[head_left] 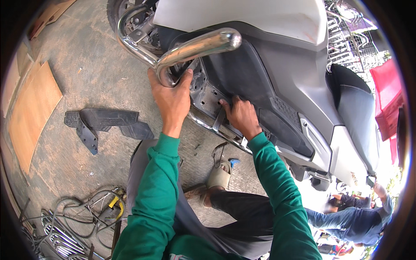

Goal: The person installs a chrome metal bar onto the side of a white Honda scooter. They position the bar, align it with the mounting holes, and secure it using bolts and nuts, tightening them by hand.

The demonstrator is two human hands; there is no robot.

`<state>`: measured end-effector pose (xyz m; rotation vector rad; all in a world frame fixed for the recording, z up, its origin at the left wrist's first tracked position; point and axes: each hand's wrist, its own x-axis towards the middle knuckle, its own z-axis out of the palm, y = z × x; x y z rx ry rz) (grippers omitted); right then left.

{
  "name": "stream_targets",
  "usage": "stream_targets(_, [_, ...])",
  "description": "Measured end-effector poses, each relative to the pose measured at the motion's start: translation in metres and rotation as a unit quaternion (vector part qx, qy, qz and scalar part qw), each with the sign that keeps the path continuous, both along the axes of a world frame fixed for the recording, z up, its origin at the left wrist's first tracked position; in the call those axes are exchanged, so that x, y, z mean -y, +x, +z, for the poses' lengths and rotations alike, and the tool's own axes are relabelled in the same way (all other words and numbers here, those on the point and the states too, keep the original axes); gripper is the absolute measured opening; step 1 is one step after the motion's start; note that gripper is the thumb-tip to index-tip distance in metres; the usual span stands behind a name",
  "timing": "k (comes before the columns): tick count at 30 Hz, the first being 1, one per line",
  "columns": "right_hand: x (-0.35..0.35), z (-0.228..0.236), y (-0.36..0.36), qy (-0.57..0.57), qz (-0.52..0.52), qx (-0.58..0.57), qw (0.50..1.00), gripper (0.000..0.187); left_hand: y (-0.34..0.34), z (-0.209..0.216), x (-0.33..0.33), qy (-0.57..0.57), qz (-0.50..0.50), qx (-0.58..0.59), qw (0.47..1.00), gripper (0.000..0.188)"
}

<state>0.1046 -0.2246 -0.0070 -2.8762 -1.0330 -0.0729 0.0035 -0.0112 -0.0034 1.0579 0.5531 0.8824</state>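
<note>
The left grip point(171, 102) is closed around the lower bend of a thick chrome guard point(195, 47), thumb on one side of the tube and fingers on the other, while the guard's rounded end points up and to the right. The right grip point(243, 116) sits just beside it, with thumb and fingers curled at the edge of the footwell; the hand covers what lies under it, so I cannot tell whether it pinches something or only presses there. Between the two is a metal plate point(210, 97) pierced with round holes, and below it a slim chrome rail point(201, 121) runs along the side of the scooter point(299, 78). The guard stands at the scooter's side, near the wheel point(115, 17) at the upper left. Further out, dark plastic trim pieces point(102, 121) lie on the concrete floor point(104, 56) to the left, with tan boards point(34, 112) beyond them. A foot in a beige sandal point(219, 177) rests on the floor beneath the scooter, a small blue object point(234, 162) beside it. At the lower left, cables point(71, 203) lie tangled around a yellow-handled tool point(115, 203). Another person in blue point(359, 221) is near the right rim.
</note>
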Motion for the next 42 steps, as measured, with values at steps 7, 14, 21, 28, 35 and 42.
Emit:
stream_targets(7, [0.010, 0.008, 0.008, 0.012, 0.074, -0.060, 0.995, 0.025, 0.000, -0.001, -0.002, 0.002, -0.009, -0.003, 1.000, 0.077])
stream_targets(14, [0.015, -0.014, 0.004, 0.030, 0.050, -0.010, 0.998, 0.025, -0.006, 0.009, -0.001, -0.040, -0.038, -0.010, 0.998, 0.078])
stream_targets(21, [0.013, -0.021, 0.004, 0.039, 0.007, -0.030, 0.999, 0.042, -0.004, 0.009, -0.002, -0.030, -0.035, 0.004, 0.999, 0.079])
stream_targets(28, [0.018, 0.002, 0.016, 0.073, 0.025, -0.124, 0.989, 0.039, -0.003, 0.006, -0.004, -0.029, -0.035, 0.011, 0.999, 0.080])
stream_targets(35, [0.015, -0.011, 0.017, 0.018, 0.085, -0.044, 0.995, 0.036, -0.005, 0.018, 0.000, -0.027, -0.015, 0.001, 1.000, 0.065])
stream_targets(42, [0.016, -0.013, 0.007, -0.007, 0.010, -0.055, 0.998, 0.039, -0.006, 0.019, -0.001, -0.013, -0.031, -0.007, 0.999, 0.062])
